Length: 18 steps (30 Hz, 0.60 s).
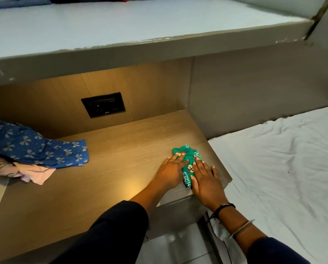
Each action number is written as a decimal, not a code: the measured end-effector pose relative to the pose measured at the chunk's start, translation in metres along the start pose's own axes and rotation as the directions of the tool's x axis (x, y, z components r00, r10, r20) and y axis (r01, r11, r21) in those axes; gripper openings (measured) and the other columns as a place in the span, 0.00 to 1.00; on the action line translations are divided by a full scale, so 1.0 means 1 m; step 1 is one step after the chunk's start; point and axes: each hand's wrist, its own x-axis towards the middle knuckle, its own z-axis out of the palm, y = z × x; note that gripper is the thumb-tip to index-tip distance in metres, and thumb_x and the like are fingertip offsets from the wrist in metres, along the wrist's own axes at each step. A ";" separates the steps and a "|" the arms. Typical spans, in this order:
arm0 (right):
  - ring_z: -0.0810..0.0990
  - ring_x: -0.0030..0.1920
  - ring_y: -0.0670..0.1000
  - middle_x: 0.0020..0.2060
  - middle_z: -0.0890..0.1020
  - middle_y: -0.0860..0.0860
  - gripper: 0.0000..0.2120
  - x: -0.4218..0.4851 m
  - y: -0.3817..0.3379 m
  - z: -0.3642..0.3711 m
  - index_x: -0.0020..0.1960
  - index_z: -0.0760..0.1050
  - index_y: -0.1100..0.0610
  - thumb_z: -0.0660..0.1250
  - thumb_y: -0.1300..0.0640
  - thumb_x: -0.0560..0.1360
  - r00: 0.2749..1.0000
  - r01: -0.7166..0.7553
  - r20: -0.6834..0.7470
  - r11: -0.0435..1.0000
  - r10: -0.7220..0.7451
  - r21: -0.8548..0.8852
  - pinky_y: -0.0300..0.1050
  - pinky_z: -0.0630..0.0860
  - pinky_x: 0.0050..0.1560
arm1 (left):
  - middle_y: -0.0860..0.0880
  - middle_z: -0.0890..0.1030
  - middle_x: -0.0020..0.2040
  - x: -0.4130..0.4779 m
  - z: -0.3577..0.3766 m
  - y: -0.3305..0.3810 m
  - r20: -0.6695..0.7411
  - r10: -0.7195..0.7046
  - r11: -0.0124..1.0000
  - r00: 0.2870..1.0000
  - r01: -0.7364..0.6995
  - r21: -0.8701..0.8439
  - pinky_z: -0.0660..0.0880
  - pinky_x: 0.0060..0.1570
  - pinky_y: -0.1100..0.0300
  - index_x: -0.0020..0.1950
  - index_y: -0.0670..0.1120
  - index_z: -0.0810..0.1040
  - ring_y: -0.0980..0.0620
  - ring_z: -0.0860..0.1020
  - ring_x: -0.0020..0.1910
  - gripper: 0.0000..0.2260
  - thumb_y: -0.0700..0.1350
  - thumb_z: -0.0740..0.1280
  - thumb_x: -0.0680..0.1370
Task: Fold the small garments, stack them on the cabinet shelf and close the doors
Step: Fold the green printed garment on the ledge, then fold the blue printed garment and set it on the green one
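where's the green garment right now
In the head view, the green garment lies at the wooden surface's right front corner, beside the bed, flattened under the left hand and right hand.

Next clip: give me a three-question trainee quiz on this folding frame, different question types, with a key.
1. True or false: both hands lie flat on the green garment.
2. Which garment tops the pile at the left? A) blue bow-print garment B) red towel C) white sock
3. Fill in: the black socket panel is set in the ____ of the wooden counter.

Key: 1 true, the left hand and right hand press it. 2 A. 3 back wall.
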 end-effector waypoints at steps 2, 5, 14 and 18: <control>0.56 0.78 0.53 0.78 0.60 0.51 0.28 0.001 -0.003 -0.004 0.77 0.58 0.52 0.46 0.45 0.80 1.000 0.010 0.004 1.000 -0.010 -0.017 0.58 0.49 0.76 | 0.49 0.58 0.79 -0.010 -0.009 -0.002 -0.048 0.005 0.997 0.999 -0.009 -0.072 0.48 0.76 0.50 0.76 0.51 0.63 0.49 0.53 0.79 0.23 0.45 0.60 0.80; 0.59 0.77 0.56 0.76 0.63 0.53 0.28 0.003 -0.009 -0.013 0.74 0.65 0.54 0.50 0.46 0.78 1.000 -0.017 -0.004 0.997 0.017 -0.079 0.61 0.53 0.74 | 0.47 0.61 0.78 -0.039 -0.016 -0.020 -0.229 -0.085 0.964 0.970 0.022 -0.266 0.51 0.76 0.52 0.73 0.51 0.69 0.49 0.58 0.77 0.22 0.43 0.60 0.79; 0.65 0.73 0.60 0.73 0.68 0.56 0.22 0.047 -0.167 -0.027 0.67 0.74 0.56 0.64 0.50 0.75 0.978 0.190 -0.070 0.979 -0.196 -0.076 0.61 0.59 0.72 | 0.48 0.66 0.76 -0.170 -0.061 -0.217 -0.502 -0.633 0.773 0.589 0.447 -0.450 0.61 0.72 0.51 0.74 0.49 0.68 0.46 0.65 0.73 0.22 0.48 0.61 0.79; 0.66 0.72 0.57 0.73 0.69 0.56 0.21 0.085 -0.301 -0.008 0.65 0.74 0.54 0.63 0.45 0.75 0.890 0.456 0.023 0.890 -0.456 0.005 0.53 0.61 0.69 | 0.42 0.64 0.76 -0.213 -0.117 -0.306 -0.542 -0.726 0.677 0.422 0.574 -0.461 0.61 0.71 0.46 0.75 0.43 0.64 0.40 0.63 0.73 0.24 0.43 0.62 0.79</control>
